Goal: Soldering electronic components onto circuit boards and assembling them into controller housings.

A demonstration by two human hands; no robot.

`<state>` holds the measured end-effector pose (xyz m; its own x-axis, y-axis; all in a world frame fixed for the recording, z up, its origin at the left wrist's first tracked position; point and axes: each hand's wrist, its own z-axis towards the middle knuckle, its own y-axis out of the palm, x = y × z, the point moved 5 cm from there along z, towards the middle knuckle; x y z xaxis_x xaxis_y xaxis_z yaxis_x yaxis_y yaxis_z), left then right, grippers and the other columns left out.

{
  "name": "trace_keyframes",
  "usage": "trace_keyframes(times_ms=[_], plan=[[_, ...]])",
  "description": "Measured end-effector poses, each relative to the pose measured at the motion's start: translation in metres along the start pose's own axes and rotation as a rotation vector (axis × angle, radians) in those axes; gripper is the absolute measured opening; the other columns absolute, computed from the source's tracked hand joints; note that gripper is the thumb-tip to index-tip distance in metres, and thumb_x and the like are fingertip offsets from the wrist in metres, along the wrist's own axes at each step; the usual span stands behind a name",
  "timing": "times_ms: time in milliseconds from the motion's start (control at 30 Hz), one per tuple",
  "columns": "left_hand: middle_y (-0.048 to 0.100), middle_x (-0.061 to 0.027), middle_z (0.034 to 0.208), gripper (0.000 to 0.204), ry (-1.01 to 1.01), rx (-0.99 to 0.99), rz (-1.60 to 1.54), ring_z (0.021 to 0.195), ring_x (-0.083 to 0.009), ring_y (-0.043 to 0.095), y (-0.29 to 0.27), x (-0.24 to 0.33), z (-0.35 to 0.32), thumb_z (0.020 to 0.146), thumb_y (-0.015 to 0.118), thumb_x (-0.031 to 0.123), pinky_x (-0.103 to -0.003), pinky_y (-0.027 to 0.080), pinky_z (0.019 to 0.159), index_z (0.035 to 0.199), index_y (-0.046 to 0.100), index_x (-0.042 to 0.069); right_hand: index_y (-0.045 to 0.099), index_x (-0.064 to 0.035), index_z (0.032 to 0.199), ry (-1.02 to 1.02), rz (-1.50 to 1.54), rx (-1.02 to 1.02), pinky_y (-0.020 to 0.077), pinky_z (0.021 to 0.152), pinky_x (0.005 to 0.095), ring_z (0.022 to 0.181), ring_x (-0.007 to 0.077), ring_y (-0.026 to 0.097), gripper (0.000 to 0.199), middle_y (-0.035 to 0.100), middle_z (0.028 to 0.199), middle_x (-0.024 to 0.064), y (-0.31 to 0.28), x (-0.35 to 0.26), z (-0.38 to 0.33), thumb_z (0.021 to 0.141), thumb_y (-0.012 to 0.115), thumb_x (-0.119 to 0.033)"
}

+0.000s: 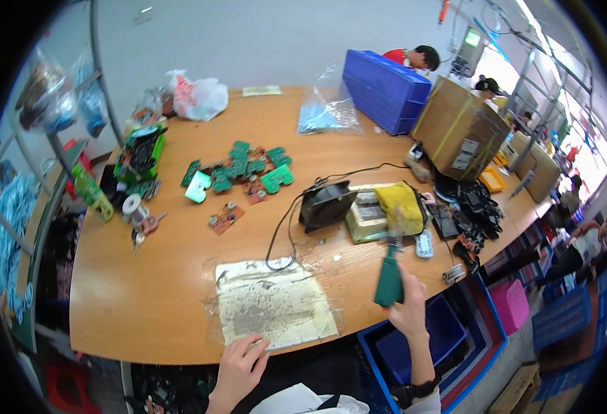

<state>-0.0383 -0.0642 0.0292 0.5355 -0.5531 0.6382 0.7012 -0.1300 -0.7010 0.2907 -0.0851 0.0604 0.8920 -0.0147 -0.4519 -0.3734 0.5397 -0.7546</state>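
My right hand [410,309] is wrapped round a green-handled tool [389,277] with a narrow metal front end. It is tilted up over the right part of the table, and its blurred tip overlaps a yellow cloth [399,205]. The tool's exact kind cannot be told. At the table's near edge, my left hand [243,364] rests its slightly bent, parted fingers on the front of a worn, speckled pale mat [276,303]; nothing shows in them. Behind the mat stands a small black fan [327,206] with a cable. Green circuit boards [238,165] lie further back, left of centre.
Solder-like wire spools [135,207] and a green box [140,155] stand on the left. Tangled black parts [474,207], a cardboard carton [461,127] and a blue crate [386,90] occupy the right. Below the right edge sits a blue bin [424,341]. Other people work beyond.
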Motion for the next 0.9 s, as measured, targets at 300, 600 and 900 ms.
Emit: trace_keyframes(times_ms=[300,600,900], plan=[[0.057,-0.0139,0.105,0.024,-0.061,-0.007,-0.02,0.097,-0.0316,0.054,-0.008,-0.022,-0.007,0.078,0.061,0.004,-0.037,0.044,0.081,0.102,0.062,0.003,0.04,-0.0123,0.135,-0.064,-0.349,-0.072,0.0314,0.083,0.0389,0.087,0.0261,0.049,0.075,0.049,0.086,0.0126,0.059,0.044,0.026,0.062,0.053,-0.018],[0.055,-0.0162,0.105,0.022,-0.12,-0.003,-0.076,0.096,-0.0333,0.053,0.005,-0.03,0.004,0.08,0.059,0.004,-0.038,0.044,0.081,0.102,0.062,0.003,0.027,-0.0022,0.139,0.018,-0.534,-0.098,0.0158,0.105,0.0548,0.125,0.0348,0.032,0.068,0.034,0.131,0.022,0.07,0.041,-0.003,0.076,0.049,-0.016],[0.057,-0.0122,0.09,0.022,-0.136,0.162,0.021,0.085,-0.0298,0.055,0.02,-0.038,0.001,0.071,0.067,0.005,-0.036,0.044,0.074,0.093,0.065,0.004,0.02,0.0071,0.137,0.357,-0.121,-0.268,0.0124,0.109,0.0485,0.134,0.0455,0.011,0.061,0.014,0.142,0.0322,0.02,-0.006,-0.099,0.089,0.049,-0.016]])
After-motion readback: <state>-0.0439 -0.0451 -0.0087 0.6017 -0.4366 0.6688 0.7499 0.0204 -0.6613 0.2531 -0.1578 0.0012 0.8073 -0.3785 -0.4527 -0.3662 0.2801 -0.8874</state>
